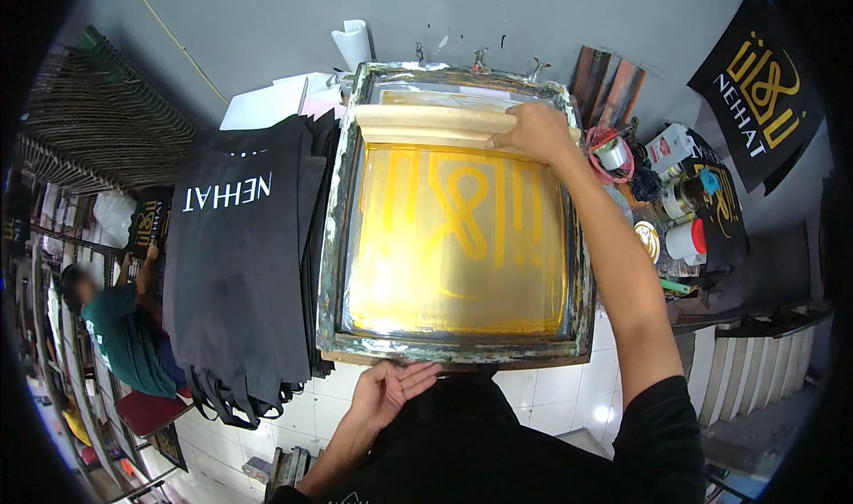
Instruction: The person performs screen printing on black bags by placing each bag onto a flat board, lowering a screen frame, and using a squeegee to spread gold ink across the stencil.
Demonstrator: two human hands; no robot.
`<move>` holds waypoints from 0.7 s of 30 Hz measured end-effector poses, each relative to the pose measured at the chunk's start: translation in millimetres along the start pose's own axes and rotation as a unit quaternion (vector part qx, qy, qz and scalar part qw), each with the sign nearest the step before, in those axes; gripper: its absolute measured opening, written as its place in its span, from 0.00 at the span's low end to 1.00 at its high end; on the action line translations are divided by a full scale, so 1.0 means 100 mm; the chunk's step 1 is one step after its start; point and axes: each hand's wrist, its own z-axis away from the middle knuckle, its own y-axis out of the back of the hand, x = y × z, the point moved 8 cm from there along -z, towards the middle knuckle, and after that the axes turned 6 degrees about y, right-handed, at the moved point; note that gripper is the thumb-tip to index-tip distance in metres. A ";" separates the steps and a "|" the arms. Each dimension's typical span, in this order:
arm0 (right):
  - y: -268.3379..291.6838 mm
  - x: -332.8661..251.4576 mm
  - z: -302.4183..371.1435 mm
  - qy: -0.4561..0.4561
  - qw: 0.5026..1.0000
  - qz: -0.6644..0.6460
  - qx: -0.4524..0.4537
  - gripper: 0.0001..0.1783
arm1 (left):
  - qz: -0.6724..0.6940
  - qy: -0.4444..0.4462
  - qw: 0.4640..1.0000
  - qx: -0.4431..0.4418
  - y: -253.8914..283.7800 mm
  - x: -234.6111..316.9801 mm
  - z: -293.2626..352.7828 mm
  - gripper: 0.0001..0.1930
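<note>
A screen printing frame (pixel 334 264), its wooden rim smeared with old paint, lies in front of me. Yellow ink coats its mesh (pixel 391 291), where a looping stencil design shows through. Across the far part of the mesh lies a long wooden squeegee (pixel 426 124). My right hand (pixel 540 133) grips the squeegee near its right end, thumb on the near side. At the frame's near edge is my left hand (pixel 391 394), palm up with fingers stretched out; it holds nothing, and I cannot tell whether the fingertips touch the rim.
Black printed tote bags (pixel 240 273) are piled at the left. Ink tubs (pixel 684 240), jars and rags crowd the right side, below squeegees (pixel 613 87) against the wall. A co-worker (pixel 129 335) in green is at racks far left. A black printed cloth (pixel 755 87) hangs upper right.
</note>
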 end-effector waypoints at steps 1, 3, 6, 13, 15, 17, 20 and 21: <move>0.02 0.06 -0.09 -0.006 1.000 -0.003 -0.002 0.38 | 0.001 0.020 1.000 -0.006 -0.02 0.02 0.04 0.24; 0.04 0.14 -0.23 -0.013 1.000 -0.007 0.004 0.39 | -0.105 0.100 0.989 -0.013 -0.11 0.03 0.12 0.23; -0.01 0.14 -0.28 -0.018 0.999 0.015 0.026 0.40 | -0.344 -0.009 0.937 -0.060 -0.54 0.63 0.08 0.20; -0.15 -0.01 0.01 -0.010 0.996 0.053 0.067 0.42 | -0.674 -0.690 0.221 0.140 -2.46 2.70 -0.27 0.23; -0.12 -0.06 0.11 -0.001 0.996 0.060 0.073 0.43 | -0.728 -0.630 0.212 0.166 -2.55 2.99 -0.57 0.22; -0.13 -0.09 0.21 -0.003 0.997 0.053 0.047 0.41 | -0.812 -0.462 0.313 0.169 -2.38 3.16 -0.91 0.19; -0.14 -0.15 0.37 -0.014 0.999 0.050 0.008 0.40 | -0.786 -0.479 0.358 0.155 -2.24 3.06 -0.79 0.16; -0.14 -0.19 0.43 -0.010 0.999 0.045 0.002 0.40 | -0.784 -0.477 0.366 0.155 -2.20 2.99 -0.75 0.16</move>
